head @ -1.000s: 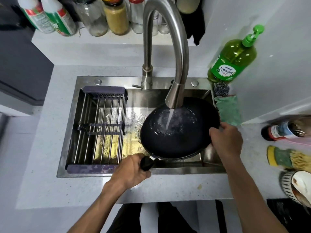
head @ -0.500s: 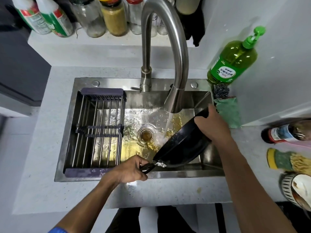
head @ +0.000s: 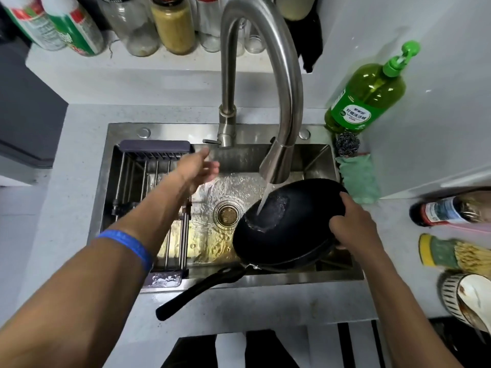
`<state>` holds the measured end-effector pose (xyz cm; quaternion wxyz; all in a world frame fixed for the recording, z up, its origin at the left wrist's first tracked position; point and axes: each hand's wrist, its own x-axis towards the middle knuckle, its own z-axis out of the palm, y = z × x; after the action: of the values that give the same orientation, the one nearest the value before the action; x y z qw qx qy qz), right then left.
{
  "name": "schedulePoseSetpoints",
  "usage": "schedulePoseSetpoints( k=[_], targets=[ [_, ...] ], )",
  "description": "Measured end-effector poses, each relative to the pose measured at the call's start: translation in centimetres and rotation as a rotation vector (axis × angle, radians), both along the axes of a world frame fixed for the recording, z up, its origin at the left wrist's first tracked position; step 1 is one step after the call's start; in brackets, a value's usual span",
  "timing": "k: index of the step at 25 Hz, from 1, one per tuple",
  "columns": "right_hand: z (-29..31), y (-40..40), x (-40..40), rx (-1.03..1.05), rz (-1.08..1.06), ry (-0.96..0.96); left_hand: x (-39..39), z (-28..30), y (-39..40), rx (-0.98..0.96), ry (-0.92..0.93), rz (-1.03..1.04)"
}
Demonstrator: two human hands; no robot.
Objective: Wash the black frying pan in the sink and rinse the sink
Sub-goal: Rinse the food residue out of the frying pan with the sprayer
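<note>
Black frying pan (head: 287,229) sits upside down at 3 o'clock in the steel sink (head: 342,274), faucet (head: 281,107) water striking its base, handle jutting toward 7 o'clock over the table (head: 79,144). Right hand (head: 356,224) curls over the pan's rim. Left hand (head: 198,170), fingers loose and empty, reaches toward 11 o'clock near the faucet lever. Wet metal probably feels heavy, rigid and slippery; the handle looks like the surest hold.

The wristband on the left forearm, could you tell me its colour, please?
The wristband is blue; the head view shows it.
</note>
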<state>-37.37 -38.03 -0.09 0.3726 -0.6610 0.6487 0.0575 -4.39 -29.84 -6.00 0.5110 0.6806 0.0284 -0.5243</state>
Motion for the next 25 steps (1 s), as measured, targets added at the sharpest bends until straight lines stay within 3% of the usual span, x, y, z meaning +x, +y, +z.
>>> schedulePoseSetpoints(
  k=[3,8,9,10,14,15,17,19,21,23,25],
  targets=[
    [0.1,1.0,-0.2,-0.009,0.013,0.003,1.1,-0.7,-2.2,-0.099,0.051,0.184],
    [0.7,2.3,-0.5,0.007,-0.023,-0.037,1.5,0.7,-4.3,-0.214,-0.066,0.394],
    [0.8,2.3,-0.2,0.002,-0.012,-0.019,1.1,1.4,-3.7,-0.205,-0.069,0.36],
    [1.0,2.3,0.2,-0.003,0.011,0.014,0.0,1.8,-2.0,-0.173,-0.109,0.206],
    [2.1,0.6,3.6,-0.055,0.167,0.165,-9.4,2.0,9.6,0.161,-0.332,-1.048],
    [2.4,0.2,4.5,-0.071,0.207,0.188,-12.0,1.6,12.3,0.25,-0.405,-1.22],
    [2.9,-0.5,5.9,-0.109,0.284,0.214,-15.8,0.8,15.1,0.374,-0.601,-1.286],
    [3.2,-0.9,6.7,-0.161,0.332,0.236,-17.1,-0.3,15.7,0.387,-0.622,-1.191],
    [3.7,-0.9,7.4,-0.193,0.372,0.251,-16.6,-1.8,15.6,0.268,-0.507,-1.002],
    [3.9,-1.1,8.0,-0.197,0.383,0.27,-15.3,-2.5,15.3,0.129,-0.244,-0.851],
    [3.9,-1.5,8.2,-0.207,0.368,0.319,-13.4,-2.1,15.1,0.065,-0.235,-0.982]
  ],
)
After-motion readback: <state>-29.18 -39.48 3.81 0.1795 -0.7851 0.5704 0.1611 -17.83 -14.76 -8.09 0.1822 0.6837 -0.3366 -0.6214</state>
